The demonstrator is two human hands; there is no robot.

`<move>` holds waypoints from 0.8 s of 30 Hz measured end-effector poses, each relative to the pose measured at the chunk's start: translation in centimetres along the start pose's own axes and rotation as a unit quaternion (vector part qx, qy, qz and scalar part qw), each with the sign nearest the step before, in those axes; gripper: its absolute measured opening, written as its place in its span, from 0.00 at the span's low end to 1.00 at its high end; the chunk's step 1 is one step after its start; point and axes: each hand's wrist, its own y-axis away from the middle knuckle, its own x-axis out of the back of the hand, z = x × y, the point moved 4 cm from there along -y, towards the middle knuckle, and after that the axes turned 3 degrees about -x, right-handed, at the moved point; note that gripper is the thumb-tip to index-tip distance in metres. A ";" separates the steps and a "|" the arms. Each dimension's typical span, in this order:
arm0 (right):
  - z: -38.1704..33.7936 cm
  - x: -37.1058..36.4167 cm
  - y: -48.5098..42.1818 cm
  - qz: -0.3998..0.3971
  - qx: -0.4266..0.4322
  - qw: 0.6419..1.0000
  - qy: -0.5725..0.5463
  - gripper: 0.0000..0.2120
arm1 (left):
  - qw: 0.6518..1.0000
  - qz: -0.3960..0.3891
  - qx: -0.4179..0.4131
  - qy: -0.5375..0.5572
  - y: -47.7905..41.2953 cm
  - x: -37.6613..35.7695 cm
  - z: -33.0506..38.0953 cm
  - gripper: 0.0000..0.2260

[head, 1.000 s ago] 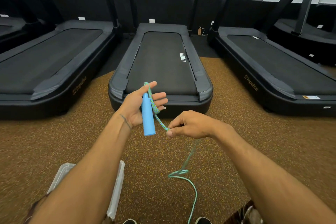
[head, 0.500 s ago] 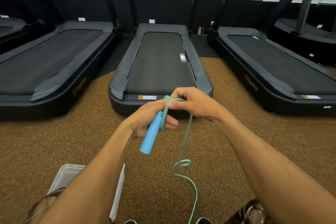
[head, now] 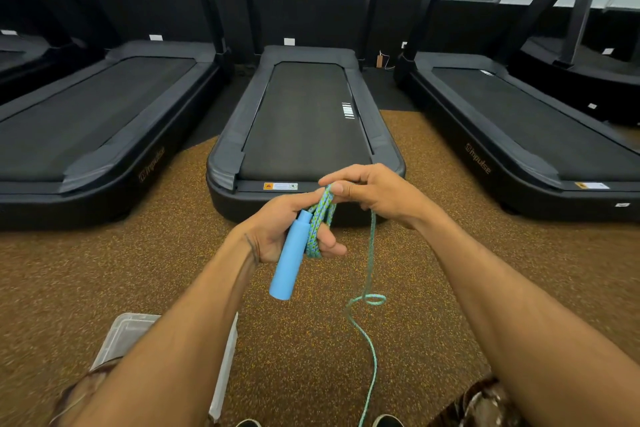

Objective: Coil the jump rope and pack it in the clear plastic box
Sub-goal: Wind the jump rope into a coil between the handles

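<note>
Turquoise rope (head: 320, 222) pinched between both hands

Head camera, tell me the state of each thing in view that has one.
blue handle, held tilted in the left hand, free end down.
rope, partly coiled beside the handle; the rest hangs to the floor.
left hand, grips handle and coils.
right hand, pinches the top of the coils.
clear plastic box, on the floor, partly hidden by the left forearm.
</note>
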 end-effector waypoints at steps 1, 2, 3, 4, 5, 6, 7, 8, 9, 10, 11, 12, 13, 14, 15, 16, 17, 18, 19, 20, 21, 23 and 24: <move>0.1 -0.1 0.1 -0.011 -0.014 1.000 0.004 0.13 | 1.000 -0.010 0.002 0.001 0.0 0.1 0.1 0.21; 0.2 -0.3 0.1 -0.019 -0.027 0.999 0.007 0.14 | 1.000 -0.021 0.004 0.000 0.0 0.0 0.1 0.22; 0.3 -0.4 0.2 -0.024 -0.037 0.999 0.008 0.15 | 0.999 -0.032 0.005 -0.001 0.1 -0.1 0.2 0.22; 0.4 -0.5 0.1 -0.026 -0.046 0.999 -0.001 0.15 | 0.999 -0.038 0.007 0.001 0.1 -0.2 0.2 0.22; 0.4 -0.6 0.1 -0.025 -0.049 0.998 -0.016 0.14 | 0.999 -0.040 0.007 0.003 0.1 -0.3 0.2 0.22; 0.4 -0.7 0.1 -0.021 -0.048 0.998 -0.033 0.12 | 0.999 -0.040 0.005 0.006 0.1 -0.4 0.2 0.21; 0.3 -0.7 0.1 -0.016 -0.044 0.997 -0.053 0.11 | 0.999 -0.042 -0.001 0.009 0.1 -0.5 0.1 0.20; 0.3 -0.7 0.0 -0.011 -0.041 0.996 -0.073 0.10 | 0.999 -0.046 -0.009 0.007 0.1 -0.7 0.2 0.20; 0.3 -0.7 0.0 -0.003 -0.040 0.995 -0.095 0.10 | 0.998 -0.052 -0.021 -0.001 0.2 -0.9 0.3 0.20; 0.4 -0.6 0.0 0.005 -0.042 0.992 -0.118 0.11 | 0.998 -0.057 -0.034 -0.013 0.2 -1.3 0.5 0.20; 0.6 -0.6 -0.1 0.012 -0.047 0.989 -0.137 0.11 | 0.997 -0.060 -0.049 -0.027 0.3 -1.6 0.7 0.19; 0.8 -0.6 -0.2 0.016 -0.053 0.986 -0.155 0.11 | 0.995 -0.060 -0.062 -0.042 0.4 -1.9 1.0 0.18; 0.9 -0.6 -0.2 0.018 -0.060 0.983 -0.172 0.11 | 0.994 -0.061 -0.071 -0.055 0.6 -2.2 1.3 0.17; 1.0 -0.5 -0.3 0.019 -0.067 0.979 -0.192 0.12 | 0.993 -0.063 -0.078 -0.065 0.6 -2.5 1.5 0.17; 1.1 -0.5 -0.3 0.019 -0.072 0.975 -0.211 0.12 | 0.992 -0.066 -0.083 -0.072 0.7 -2.7 1.7 0.17; 1.2 -0.5 -0.3 0.021 -0.077 0.970 -0.229 0.12 | 0.991 -0.070 -0.086 -0.073 0.7 -2.8 1.8 0.17; 1.2 -0.5 -0.4 0.024 -0.081 0.967 -0.242 0.12 | 0.991 -0.070 -0.087 -0.070 0.7 -2.9 1.8 0.17; 1.2 -0.5 -0.4 0.027 -0.086 0.964 -0.251 0.12 | 0.992 -0.070 -0.086 -0.066 0.6 -3.0 1.8 0.17; 1.4 -0.5 -0.4 0.029 -0.090 0.962 -0.256 0.12 | 0.992 -0.068 -0.084 -0.063 0.6 -3.1 1.7 0.17; 1.5 -0.4 -0.4 0.029 -0.092 0.961 -0.259 0.12 | 0.993 -0.067 -0.082 -0.059 0.5 -3.2 1.6 0.16; 1.6 -0.4 -0.4 0.025 -0.093 0.961 -0.260 0.12 | 0.993 -0.067 -0.081 -0.059 0.4 -3.2 1.5 0.17; 1.7 -0.2 -0.3 0.010 -0.099 0.960 -0.261 0.13 | 0.992 -0.074 -0.076 -0.065 0.4 -3.2 1.4 0.18; 1.7 -0.2 -0.2 0.005 -0.104 0.959 -0.263 0.13 | 0.992 -0.078 -0.073 -0.069 0.4 -3.1 1.4 0.19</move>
